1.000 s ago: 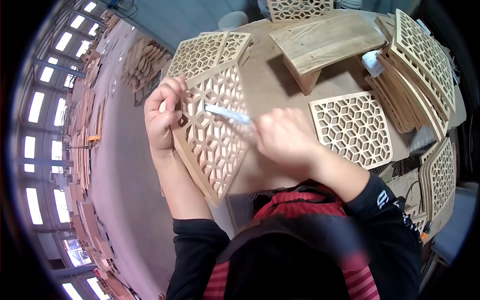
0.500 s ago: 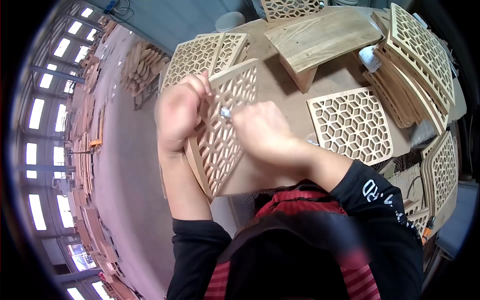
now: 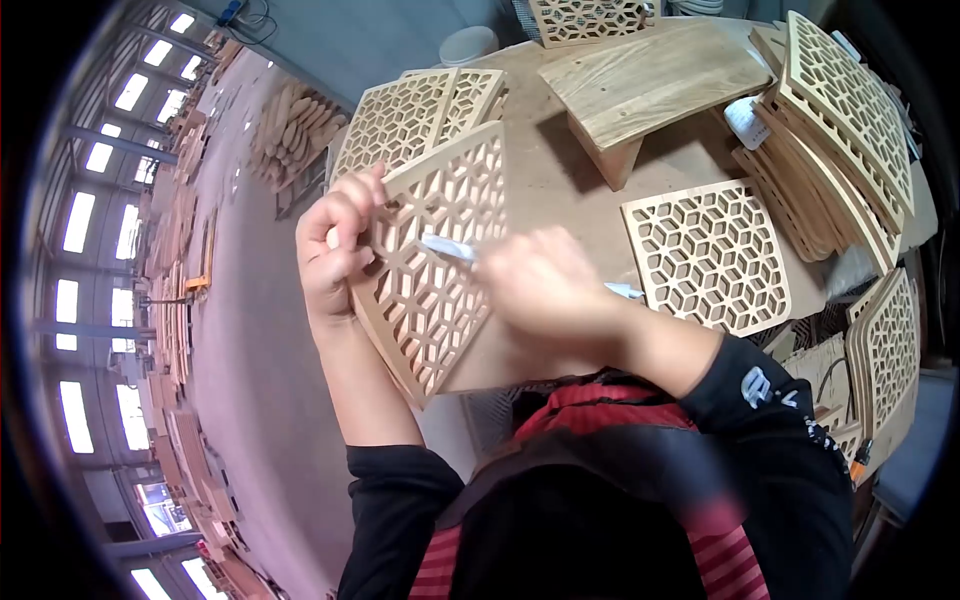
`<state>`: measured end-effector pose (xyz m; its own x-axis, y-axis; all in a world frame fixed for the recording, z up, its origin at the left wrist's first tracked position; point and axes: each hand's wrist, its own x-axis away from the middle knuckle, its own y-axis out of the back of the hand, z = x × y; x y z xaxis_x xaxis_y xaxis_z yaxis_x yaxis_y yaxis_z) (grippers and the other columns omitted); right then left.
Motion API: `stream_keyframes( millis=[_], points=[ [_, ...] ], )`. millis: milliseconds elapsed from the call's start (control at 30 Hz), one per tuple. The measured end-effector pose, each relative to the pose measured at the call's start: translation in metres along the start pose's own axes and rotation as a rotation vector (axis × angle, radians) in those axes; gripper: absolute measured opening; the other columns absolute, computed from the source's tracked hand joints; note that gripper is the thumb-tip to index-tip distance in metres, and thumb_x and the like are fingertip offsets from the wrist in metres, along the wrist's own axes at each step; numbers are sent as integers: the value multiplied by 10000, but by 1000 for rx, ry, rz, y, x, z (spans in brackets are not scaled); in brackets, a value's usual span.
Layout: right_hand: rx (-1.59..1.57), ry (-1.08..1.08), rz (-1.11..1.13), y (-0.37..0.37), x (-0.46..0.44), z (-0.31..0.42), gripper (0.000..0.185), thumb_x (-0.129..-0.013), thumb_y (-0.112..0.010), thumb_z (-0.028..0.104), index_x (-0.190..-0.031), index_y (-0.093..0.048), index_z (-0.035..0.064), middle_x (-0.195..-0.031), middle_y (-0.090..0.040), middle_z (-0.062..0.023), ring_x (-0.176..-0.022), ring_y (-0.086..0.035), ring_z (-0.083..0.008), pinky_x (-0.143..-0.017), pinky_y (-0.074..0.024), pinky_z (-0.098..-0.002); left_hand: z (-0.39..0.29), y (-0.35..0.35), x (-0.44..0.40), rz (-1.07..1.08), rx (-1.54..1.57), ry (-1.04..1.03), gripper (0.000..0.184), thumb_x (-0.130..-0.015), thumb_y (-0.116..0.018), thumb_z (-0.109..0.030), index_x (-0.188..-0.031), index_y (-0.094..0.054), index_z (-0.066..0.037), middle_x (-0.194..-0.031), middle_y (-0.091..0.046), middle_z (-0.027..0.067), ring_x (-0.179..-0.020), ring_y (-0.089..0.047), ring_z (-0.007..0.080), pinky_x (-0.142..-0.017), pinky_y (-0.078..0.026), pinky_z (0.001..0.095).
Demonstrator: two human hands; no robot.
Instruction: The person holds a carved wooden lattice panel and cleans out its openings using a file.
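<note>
My left hand (image 3: 340,240) is closed around the left edge of a wooden lattice panel (image 3: 412,335), holding it tilted up off the table. The panel has a pattern of cut-out diamond holes. My right hand (image 3: 545,280), blurred by motion, is closed on a thin whitish strip (image 3: 450,248). The tip of the strip lies against the face of the panel, near its middle; I cannot make out what the strip is made of. Another lattice panel (image 3: 705,250) lies flat on the table to the right of my right hand.
On the table (image 3: 535,160) stands a low wooden bench (image 3: 655,80). Lattice panels are stacked at the back left (image 3: 400,115) and at the right (image 3: 850,100). More lattice panels (image 3: 890,350) lean at the lower right. A round white lid (image 3: 468,45) sits at the back.
My right hand has pulled back to the right from the panel, showing more of the strip. My left hand and the panel have shifted slightly left, and the panel's face is turned more toward me.
</note>
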<state>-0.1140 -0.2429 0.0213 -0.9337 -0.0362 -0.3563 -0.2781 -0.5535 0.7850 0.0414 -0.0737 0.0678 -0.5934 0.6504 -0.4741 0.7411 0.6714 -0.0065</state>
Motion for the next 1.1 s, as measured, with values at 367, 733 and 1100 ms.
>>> stream_keyframes(
  millis=[367, 733, 1100],
  points=[
    [11, -28, 181, 8, -6, 6, 143, -793, -539, 87, -763, -669, 34, -726, -675, -169, -675, -684, -316, -620, -534, -424, -4, -6, 1, 54, -9, -6, 196, -552, -582, -78, -616, -403, -123, -757, -442, 28, -875, -459, 225, -1153, -197, 491],
    [-61, -327, 14, 20, 82, -34, 206, -886, -616, 225, -810, -642, 35, -650, -633, -199, -614, -636, -397, -594, -507, -494, 0, 47, 19, 57, 71, 29, 179, -597, -613, -108, -652, -446, -142, -829, -507, 46, -1105, -516, 276, -1177, -162, 461],
    [-166, -173, 15, 24, 52, -19, 256, -892, -553, 102, -1144, -546, 64, -728, -643, -185, -637, -625, -406, -573, -496, -497, -37, 0, -26, 4, -374, 467, 474, -762, -689, -50, -1223, -601, 13, -1322, -575, 162, -1071, -612, 170, -898, -502, 294]
  ],
)
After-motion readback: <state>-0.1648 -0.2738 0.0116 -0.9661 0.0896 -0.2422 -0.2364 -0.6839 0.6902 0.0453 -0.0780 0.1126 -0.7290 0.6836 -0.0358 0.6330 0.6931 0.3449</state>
